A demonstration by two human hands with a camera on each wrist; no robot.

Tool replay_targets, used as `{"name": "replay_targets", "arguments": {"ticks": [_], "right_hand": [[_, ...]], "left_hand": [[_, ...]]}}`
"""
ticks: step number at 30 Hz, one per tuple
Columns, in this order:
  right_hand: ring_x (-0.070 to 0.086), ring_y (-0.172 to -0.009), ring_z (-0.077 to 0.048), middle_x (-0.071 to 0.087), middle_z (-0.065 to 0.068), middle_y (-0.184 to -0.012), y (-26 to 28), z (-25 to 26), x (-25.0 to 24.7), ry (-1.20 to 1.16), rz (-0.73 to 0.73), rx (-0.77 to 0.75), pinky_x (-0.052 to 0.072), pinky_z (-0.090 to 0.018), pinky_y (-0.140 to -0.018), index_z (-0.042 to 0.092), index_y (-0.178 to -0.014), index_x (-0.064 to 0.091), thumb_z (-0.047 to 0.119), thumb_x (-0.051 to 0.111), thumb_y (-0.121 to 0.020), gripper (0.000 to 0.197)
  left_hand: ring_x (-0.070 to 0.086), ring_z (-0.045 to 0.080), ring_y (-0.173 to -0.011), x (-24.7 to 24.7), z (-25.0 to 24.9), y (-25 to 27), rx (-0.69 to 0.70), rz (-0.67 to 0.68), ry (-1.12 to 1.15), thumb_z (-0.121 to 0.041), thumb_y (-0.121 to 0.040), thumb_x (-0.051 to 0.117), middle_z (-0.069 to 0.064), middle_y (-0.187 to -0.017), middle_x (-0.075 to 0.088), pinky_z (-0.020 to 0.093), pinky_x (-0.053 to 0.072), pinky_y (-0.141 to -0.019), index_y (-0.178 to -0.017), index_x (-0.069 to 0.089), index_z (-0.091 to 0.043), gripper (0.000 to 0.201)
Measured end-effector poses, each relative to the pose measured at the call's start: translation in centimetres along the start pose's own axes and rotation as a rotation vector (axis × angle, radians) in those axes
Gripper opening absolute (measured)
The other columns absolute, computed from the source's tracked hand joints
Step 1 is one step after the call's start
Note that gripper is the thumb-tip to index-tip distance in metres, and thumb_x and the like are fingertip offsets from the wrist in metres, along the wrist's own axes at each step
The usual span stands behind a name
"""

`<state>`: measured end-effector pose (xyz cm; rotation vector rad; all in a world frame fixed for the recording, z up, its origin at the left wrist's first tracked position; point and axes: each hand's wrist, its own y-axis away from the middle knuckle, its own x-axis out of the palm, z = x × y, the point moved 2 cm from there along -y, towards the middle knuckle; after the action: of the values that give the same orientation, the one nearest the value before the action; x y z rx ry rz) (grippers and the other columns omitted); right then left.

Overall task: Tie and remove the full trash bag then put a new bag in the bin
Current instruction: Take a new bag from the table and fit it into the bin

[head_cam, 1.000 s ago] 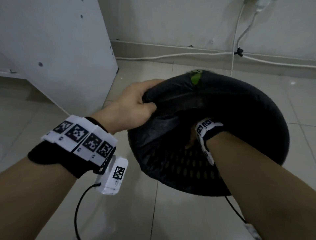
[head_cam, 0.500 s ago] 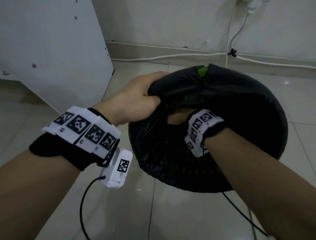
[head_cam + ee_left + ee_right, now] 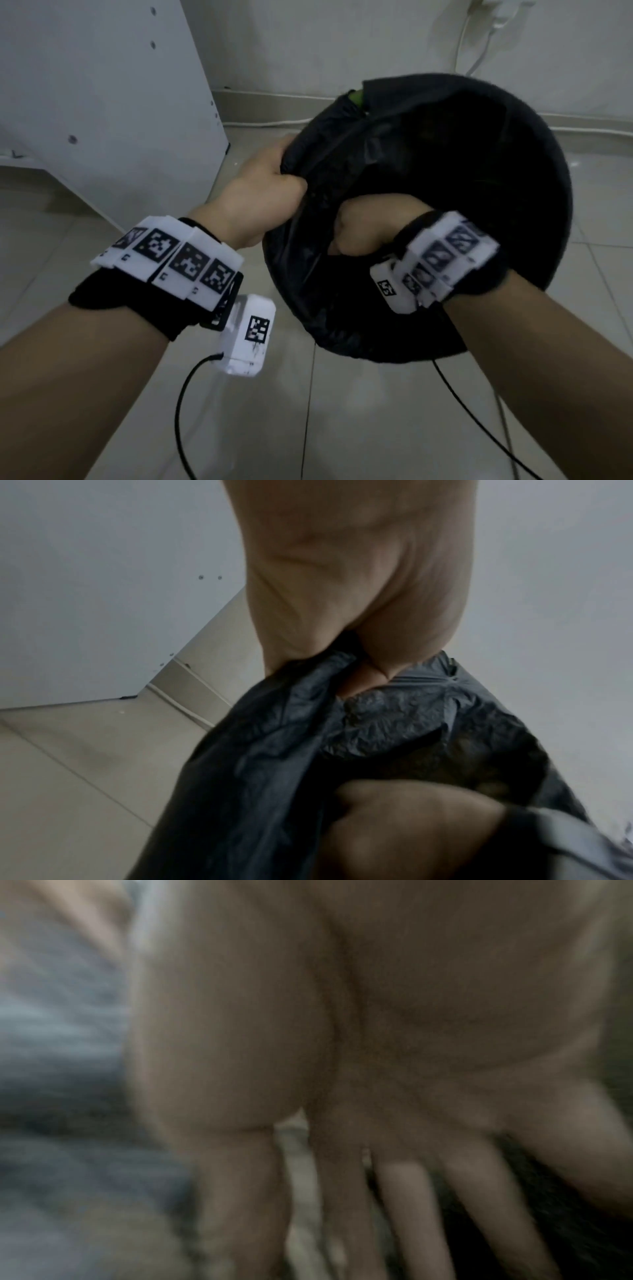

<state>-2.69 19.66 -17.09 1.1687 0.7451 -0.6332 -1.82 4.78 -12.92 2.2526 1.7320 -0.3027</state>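
Lining is under way; the left hand (image 3: 263,202) is gripping the black bag's (image 3: 455,192) left edge over the bin on the floor; the right hand (image 3: 370,229), fingers apart, is spreading inside; next, seating the rim.

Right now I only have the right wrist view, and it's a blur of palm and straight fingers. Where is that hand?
Observer: In the head view, the right hand reaches into the mouth of the black bag.
Operator: What is the other hand doing?
Observer: The left hand grips the bag's rim. The left wrist view shows its fingers curled round bunched plastic.
Operator: Is the bag tied?
Observer: No, its mouth is open in the head view, with something green showing at the far edge.
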Motion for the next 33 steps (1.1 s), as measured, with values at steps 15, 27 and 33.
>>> {"name": "replay_targets", "arguments": {"ticks": [15,27,33], "right_hand": [[0.062,-0.101,-0.024,0.064,0.005,-0.095,2.0,-1.1,-3.9,-0.142,-0.188,0.06,0.051,-0.026,-0.075,0.019,-0.087,0.069,0.041,0.061,-0.092,0.024],[0.059,-0.099,-0.029,0.059,-0.005,-0.095,-1.5,-1.7,-0.9,-0.196,-0.169,0.148,0.045,-0.032,-0.078,0.013,-0.107,0.067,0.026,0.057,-0.09,0.024],[0.054,-0.114,-0.036,0.053,-0.022,-0.135,1.9,-7.4,-3.3,-0.376,-0.299,0.435,0.043,-0.031,-0.085,-0.001,-0.131,0.052,0.024,0.05,-0.098,0.042]], "left_hand": [[0.069,0.024,-0.108,-0.6,-0.3,0.5,-0.078,0.011,0.092,0.0,-0.063,0.046,0.004,-0.119,0.072,0.049,0.056,-0.094,-0.13,0.061,-0.02,0.072],[0.07,0.021,-0.103,-0.5,-0.1,0.5,-0.065,0.036,0.13,0.004,-0.066,0.049,0.006,-0.115,0.072,0.04,0.06,-0.083,-0.126,0.06,-0.016,0.065],[0.071,0.016,-0.1,-0.5,0.0,0.6,-0.089,0.027,0.158,-0.002,-0.062,0.051,-0.001,-0.113,0.073,0.031,0.061,-0.076,-0.122,0.062,-0.022,0.064]]}}
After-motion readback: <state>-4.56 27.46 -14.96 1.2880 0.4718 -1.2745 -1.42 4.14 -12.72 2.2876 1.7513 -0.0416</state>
